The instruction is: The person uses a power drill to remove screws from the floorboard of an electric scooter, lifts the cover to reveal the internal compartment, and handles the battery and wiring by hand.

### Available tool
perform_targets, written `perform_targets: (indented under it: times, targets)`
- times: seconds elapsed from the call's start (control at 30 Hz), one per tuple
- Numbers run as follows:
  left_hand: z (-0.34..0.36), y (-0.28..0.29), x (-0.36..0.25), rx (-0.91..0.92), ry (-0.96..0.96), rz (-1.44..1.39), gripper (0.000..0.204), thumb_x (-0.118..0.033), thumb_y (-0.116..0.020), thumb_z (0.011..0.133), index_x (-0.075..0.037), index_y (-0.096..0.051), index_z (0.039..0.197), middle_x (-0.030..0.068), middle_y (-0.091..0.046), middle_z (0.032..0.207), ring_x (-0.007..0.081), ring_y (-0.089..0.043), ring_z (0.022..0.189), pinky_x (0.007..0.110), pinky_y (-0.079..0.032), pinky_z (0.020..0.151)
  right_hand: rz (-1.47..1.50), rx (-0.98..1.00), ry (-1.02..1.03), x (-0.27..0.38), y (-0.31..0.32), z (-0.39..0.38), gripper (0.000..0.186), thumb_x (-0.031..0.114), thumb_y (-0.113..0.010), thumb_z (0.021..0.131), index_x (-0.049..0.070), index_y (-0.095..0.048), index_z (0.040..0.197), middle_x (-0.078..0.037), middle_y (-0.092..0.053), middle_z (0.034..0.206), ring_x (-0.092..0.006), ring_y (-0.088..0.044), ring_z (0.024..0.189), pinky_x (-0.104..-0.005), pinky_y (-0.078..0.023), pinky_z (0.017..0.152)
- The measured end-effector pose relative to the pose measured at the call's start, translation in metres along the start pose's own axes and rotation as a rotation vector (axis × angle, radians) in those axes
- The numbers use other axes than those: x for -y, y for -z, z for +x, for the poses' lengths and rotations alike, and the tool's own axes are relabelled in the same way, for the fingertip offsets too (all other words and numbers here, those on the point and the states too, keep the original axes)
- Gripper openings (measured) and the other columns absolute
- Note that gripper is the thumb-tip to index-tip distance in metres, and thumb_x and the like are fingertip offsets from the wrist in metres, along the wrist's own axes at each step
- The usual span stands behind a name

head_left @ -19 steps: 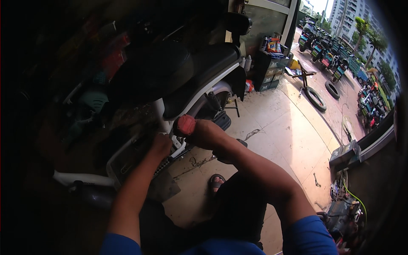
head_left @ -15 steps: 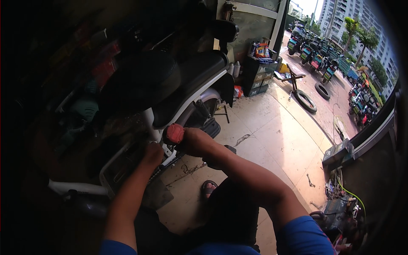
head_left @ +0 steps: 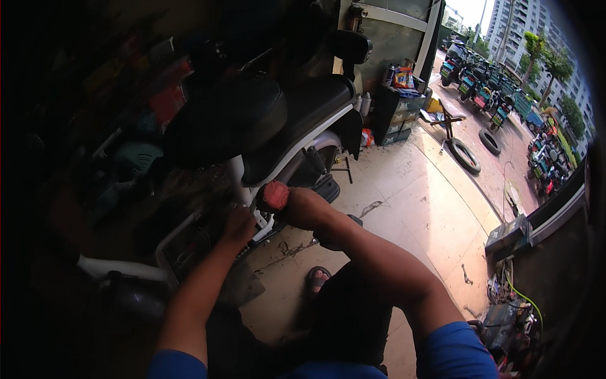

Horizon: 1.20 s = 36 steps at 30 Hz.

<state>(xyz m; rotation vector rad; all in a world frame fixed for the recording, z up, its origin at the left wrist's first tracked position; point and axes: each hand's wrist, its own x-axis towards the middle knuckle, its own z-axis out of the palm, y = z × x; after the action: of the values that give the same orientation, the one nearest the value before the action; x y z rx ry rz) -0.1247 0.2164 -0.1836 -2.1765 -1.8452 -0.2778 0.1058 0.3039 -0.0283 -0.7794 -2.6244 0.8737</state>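
My right hand (head_left: 306,208) is closed around a power tool with a red housing (head_left: 276,196); its dark base (head_left: 331,237) shows below my wrist. The tool is held low on the white frame (head_left: 262,224) of an electric scooter, beneath its black seat (head_left: 303,117). My left hand (head_left: 240,224) is just left of the tool at the frame, its fingers curled around something I cannot make out. The working end of the tool is mostly hidden. A black sandal (head_left: 317,281) on my foot shows on the tiled floor (head_left: 404,221).
Stacked battery boxes (head_left: 396,120) stand by the glass door (head_left: 388,38). A folding stool (head_left: 449,120) and loose tires (head_left: 465,156) lie near the doorway, with parked scooters (head_left: 480,88) outside. Parts and cables (head_left: 505,309) clutter the right; a dark rack of items (head_left: 167,95) fills the left.
The camera view has shifted slightly down and back up, so things sit a little differently in the picture. Both hands and the tool stay at the same part of the scooter frame.
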Motion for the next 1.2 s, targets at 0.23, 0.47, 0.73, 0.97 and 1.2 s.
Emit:
perform_targets:
  times: [0.23, 0.47, 0.73, 0.97, 1.2]
  targets:
    - [-0.009, -0.023, 0.026, 0.106, 0.096, -0.045, 0.011, -0.01, -0.057, 0.067, -0.004, -0.066, 0.067, 0.0222, -0.063, 0.085, 0.0409, -0.057, 0.088, 0.049, -0.046, 0.078, -0.015, 0.018, -0.044, -0.005, -0.01, 0.007, 0.023, 0.022, -0.069, 0.079, 0.004, -0.063, 0.093, -0.018, -0.067, 0.085, -0.0374, -0.064, 0.083, -0.0398, -0.051, 0.069]
    - [0.006, -0.008, 0.006, 0.217, 0.12, -0.034, 0.01, -0.001, -0.058, 0.066, 0.001, -0.067, 0.071, 0.0248, -0.064, 0.091, 0.0411, -0.058, 0.09, 0.049, -0.046, 0.085, 0.144, -0.009, -0.072, -0.01, -0.003, 0.001, 0.027, 0.024, -0.072, 0.077, 0.003, -0.062, 0.091, -0.018, -0.067, 0.084, -0.0373, -0.064, 0.082, -0.0398, -0.051, 0.068]
    - [0.002, -0.022, 0.001, 0.056, 0.03, 0.077, 0.011, 0.002, -0.06, 0.061, 0.003, -0.07, 0.067, 0.0258, -0.063, 0.083, 0.0413, -0.058, 0.091, 0.048, -0.049, 0.083, 0.061, -0.083, 0.097, -0.014, -0.003, -0.001, 0.024, 0.025, -0.072, 0.075, 0.003, -0.067, 0.083, -0.019, -0.066, 0.079, -0.0371, -0.065, 0.078, -0.0427, -0.052, 0.066]
    - [0.003, -0.018, 0.005, -0.003, -0.043, -0.104, 0.01, -0.003, -0.054, 0.067, 0.0, -0.053, 0.058, 0.0256, -0.055, 0.074, 0.0431, -0.054, 0.078, 0.053, -0.045, 0.068, 0.079, -0.096, 0.131, -0.019, -0.003, -0.001, 0.025, 0.025, -0.072, 0.076, 0.003, -0.066, 0.086, -0.018, -0.066, 0.082, -0.0374, -0.065, 0.081, -0.0425, -0.052, 0.069]
    - [0.009, -0.009, -0.008, 0.04, 0.03, -0.115, 0.009, -0.004, -0.057, 0.071, 0.001, -0.059, 0.064, 0.0229, -0.059, 0.072, 0.0385, -0.06, 0.072, 0.047, -0.047, 0.061, 0.052, -0.063, 0.134, -0.011, -0.003, 0.002, 0.02, 0.018, -0.07, 0.074, 0.003, -0.066, 0.088, -0.018, -0.067, 0.084, -0.0371, -0.065, 0.083, -0.0423, -0.052, 0.069]
